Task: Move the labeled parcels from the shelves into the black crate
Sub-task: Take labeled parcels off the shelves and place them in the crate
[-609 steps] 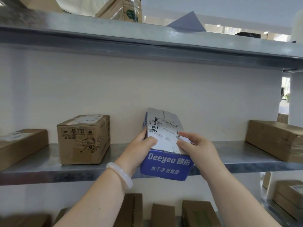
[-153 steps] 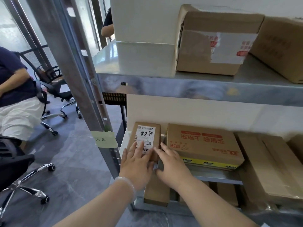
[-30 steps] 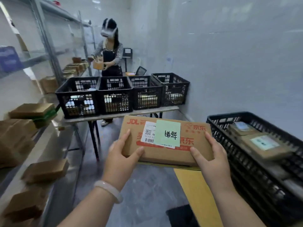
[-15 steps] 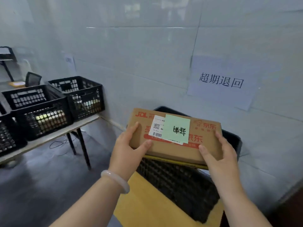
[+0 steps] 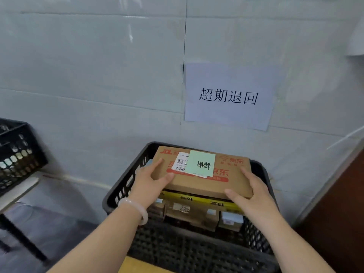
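A flat brown cardboard parcel with red print, a white barcode label and a green handwritten note is over the black crate. My left hand grips its left end, thumb on top. My right hand grips its right front corner. The parcel sits just above or on several smaller labeled parcels lying inside the crate; I cannot tell whether it touches them.
The crate stands against a white tiled wall with a paper sign above it. Another black crate sits on a table at the left. A dark brown panel stands at the right. Grey floor lies lower left.
The parcel has gone down and forward over the crate's opening, and I have stepped closer so the crate is right below my hands. Both hands keep their grip.
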A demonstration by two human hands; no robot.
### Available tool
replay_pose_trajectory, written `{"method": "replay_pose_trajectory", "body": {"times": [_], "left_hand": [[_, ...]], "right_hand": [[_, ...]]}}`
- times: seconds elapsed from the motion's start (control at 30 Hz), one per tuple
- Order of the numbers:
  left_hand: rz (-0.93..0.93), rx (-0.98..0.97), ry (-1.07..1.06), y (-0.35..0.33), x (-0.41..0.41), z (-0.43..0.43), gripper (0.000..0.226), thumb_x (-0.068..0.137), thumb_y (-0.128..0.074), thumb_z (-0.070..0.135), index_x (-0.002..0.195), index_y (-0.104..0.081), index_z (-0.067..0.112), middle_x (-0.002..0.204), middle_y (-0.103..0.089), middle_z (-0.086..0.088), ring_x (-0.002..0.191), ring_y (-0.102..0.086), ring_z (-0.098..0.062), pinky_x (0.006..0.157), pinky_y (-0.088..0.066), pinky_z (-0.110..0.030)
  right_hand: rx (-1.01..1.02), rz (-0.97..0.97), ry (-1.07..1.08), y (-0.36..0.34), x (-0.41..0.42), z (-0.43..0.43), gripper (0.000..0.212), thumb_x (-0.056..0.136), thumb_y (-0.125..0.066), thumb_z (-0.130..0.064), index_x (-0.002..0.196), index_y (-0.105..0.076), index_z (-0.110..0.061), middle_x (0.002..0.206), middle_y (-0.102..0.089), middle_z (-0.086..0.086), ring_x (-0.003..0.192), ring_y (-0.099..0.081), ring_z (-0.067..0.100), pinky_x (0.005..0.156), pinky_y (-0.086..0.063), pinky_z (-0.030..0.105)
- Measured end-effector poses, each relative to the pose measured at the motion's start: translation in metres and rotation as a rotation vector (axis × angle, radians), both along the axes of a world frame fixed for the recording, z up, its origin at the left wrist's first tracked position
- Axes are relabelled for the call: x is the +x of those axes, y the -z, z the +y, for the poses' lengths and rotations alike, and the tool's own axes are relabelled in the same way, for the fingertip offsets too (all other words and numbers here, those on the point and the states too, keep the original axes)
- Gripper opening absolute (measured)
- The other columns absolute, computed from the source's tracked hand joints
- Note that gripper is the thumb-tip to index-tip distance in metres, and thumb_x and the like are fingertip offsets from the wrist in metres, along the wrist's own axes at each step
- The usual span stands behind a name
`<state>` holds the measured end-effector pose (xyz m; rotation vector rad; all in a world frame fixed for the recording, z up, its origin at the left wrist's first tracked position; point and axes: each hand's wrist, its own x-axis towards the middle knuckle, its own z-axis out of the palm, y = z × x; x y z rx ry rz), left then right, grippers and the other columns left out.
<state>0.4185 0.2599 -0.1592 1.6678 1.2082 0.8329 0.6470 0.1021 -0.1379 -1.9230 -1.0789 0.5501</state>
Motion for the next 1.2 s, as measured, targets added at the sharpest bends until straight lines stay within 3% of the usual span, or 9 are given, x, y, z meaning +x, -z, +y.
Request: {"method": "replay_pose_trajectory", "body": {"times": [0.3,0.47,0.67,0.8,0.97,1.2], "left_hand": [[0.105,-0.028,0.062,0.033,-0.002,0.108,0.056,0.09,-0.066,0.041,0.143,-0.048,0.032,0.146,-0.046,0.002,0.13,-0.044,-0.018,0.106,-0.036,-0.034],[0.2,0.05,0.026,0.043,0.006,0.135,0.049,0.092,-0.06,0.047,0.14,-0.048,0.038,0.143,-0.04,-0.003,0.13,-0.041,-0.022,0.107,-0.034,-0.034],[0.417,0.167,-0.026,0.037,0.014,0.146,0.051,0.093,-0.051,0.057,0.141,-0.046,0.039,0.148,-0.038,-0.005,0.138,-0.024,-0.027,0.113,-0.027,-0.04],[0.418,0.156,-0.004,0.035,0.012,0.147,0.055,0.091,-0.052,0.06,0.141,-0.046,0.041,0.149,-0.037,-0.003,0.139,-0.023,-0.027,0.114,-0.026,-0.042],[0.343,0.15,-0.002,0.027,0.01,0.142,0.058,0.089,-0.059,0.057,0.142,-0.048,0.037,0.156,-0.032,0.0,0.144,-0.018,-0.025,0.116,-0.024,-0.044],[0.412,0.31,0.103,0.017,0.0,0.117,0.069,0.089,-0.057,0.058,0.15,-0.03,0.042,0.163,-0.016,0.007,0.15,-0.012,-0.02,0.121,-0.021,-0.044]], "right_hand": [[-0.078,0.06,0.06,0.031,-0.023,0.088,0.086,0.081,-0.074,-0.041,0.15,-0.024,-0.038,0.154,-0.025,-0.004,0.136,-0.033,0.014,0.113,-0.031,0.038],[-0.076,0.028,0.078,0.043,-0.019,0.116,0.085,0.081,-0.072,-0.048,0.149,-0.021,-0.044,0.156,-0.023,-0.006,0.14,-0.029,0.014,0.115,-0.03,0.041],[-0.115,0.068,0.058,0.042,-0.002,0.142,0.084,0.083,-0.071,-0.045,0.15,-0.02,-0.043,0.155,-0.025,-0.011,0.138,-0.031,0.013,0.112,-0.031,0.039],[-0.135,0.053,0.048,0.044,0.006,0.143,0.085,0.082,-0.071,-0.046,0.15,-0.019,-0.044,0.156,-0.024,-0.012,0.138,-0.031,0.013,0.112,-0.032,0.04],[-0.103,-0.139,0.052,0.037,0.005,0.14,0.091,0.08,-0.07,-0.053,0.151,-0.013,-0.046,0.159,-0.018,-0.012,0.143,-0.023,0.014,0.116,-0.029,0.047],[-0.083,-0.48,-0.065,0.022,-0.024,0.133,0.089,0.083,-0.06,-0.061,0.152,-0.007,-0.044,0.161,0.002,-0.019,0.147,0.005,0.004,0.121,-0.008,0.037]]}}
